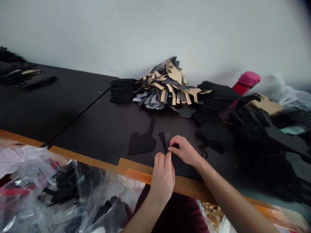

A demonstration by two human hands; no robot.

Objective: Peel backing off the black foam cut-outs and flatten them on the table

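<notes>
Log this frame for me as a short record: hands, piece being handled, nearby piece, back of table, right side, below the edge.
Left hand: fingers closed at the lower end of a dark narrow piece
Right hand: fingertips pinched at that same piece
Nearby piece: flat black cutout, left of the hands on the black table
Back: heap of tan and dark cutouts; black stack on its left
Right side: pink-and-red object among dark pieces
Below edge, left: clear plastic
</notes>
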